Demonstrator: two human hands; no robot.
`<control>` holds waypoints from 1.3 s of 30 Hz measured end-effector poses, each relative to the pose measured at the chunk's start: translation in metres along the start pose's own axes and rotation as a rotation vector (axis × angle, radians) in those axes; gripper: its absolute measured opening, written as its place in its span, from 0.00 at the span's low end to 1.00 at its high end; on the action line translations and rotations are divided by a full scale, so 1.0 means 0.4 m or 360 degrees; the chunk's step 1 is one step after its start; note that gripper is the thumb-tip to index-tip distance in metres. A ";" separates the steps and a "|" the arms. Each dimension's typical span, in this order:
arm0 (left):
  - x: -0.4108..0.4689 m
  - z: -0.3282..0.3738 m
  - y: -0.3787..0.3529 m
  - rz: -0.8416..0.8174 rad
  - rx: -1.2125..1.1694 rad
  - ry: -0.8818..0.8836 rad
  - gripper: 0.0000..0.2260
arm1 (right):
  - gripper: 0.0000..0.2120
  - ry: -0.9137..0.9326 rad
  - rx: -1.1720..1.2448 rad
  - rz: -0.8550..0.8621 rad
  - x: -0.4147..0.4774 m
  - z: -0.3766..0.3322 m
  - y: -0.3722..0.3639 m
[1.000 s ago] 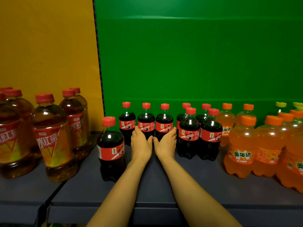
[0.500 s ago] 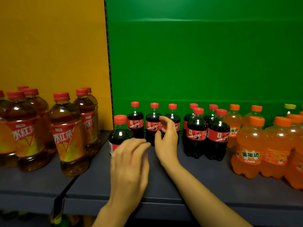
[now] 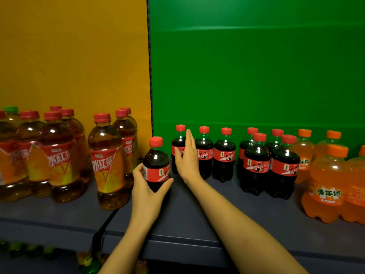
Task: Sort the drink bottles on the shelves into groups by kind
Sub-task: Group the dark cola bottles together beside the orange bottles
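Single head-worn view, looking forward and slightly down over my forearms at the shelf (image 3: pixel 187 220), close range; my hands sit centre frame, backing panels beyond them.

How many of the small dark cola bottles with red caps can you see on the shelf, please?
8: one in the left hand at; three along the back; four clustered right. Others may be hidden behind.

Dark cola bottles (image 3: pixel 224 155) at centre wear red caps and red labels; amber tea bottles (image 3: pixel 107 161) at left, red-capped, orange-yellow labels; orange soda bottles (image 3: pixel 327 184) at right; backdrop yellow, then green.
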State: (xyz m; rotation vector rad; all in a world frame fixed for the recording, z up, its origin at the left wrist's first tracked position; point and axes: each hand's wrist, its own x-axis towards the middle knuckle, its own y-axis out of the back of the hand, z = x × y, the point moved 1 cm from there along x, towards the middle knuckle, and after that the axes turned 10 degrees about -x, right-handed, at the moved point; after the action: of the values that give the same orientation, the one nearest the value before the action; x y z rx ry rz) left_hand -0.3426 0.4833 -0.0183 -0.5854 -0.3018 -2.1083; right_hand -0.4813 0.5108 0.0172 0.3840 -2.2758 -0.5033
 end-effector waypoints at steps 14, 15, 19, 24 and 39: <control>0.002 -0.028 0.015 0.0101 -0.0142 -0.0022 0.32 | 0.39 -0.0327 -0.0134 0.0042 -0.009 0.007 -0.082; 0.001 -0.027 0.017 0.0126 -0.0132 -0.0023 0.33 | 0.40 -0.0340 -0.0138 0.0017 -0.013 0.007 -0.079; -0.004 -0.019 0.020 0.0183 -0.0147 -0.0034 0.33 | 0.40 -0.0338 -0.0143 -0.0017 -0.042 0.002 -0.051; -0.001 -0.021 0.020 0.0133 -0.0177 -0.0050 0.33 | 0.41 -0.0277 -0.0151 0.0027 -0.108 -0.001 0.058; 0.046 -0.011 -0.160 -0.0336 -0.0162 -0.0062 0.31 | 0.41 -0.0452 -0.0379 0.0301 -0.187 0.097 0.244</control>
State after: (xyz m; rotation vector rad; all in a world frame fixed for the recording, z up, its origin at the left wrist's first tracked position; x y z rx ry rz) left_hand -0.4057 0.5046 -0.0121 -0.6799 -0.2901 -2.3283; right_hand -0.4717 0.6369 -0.0081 -0.0244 -2.4543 -0.7599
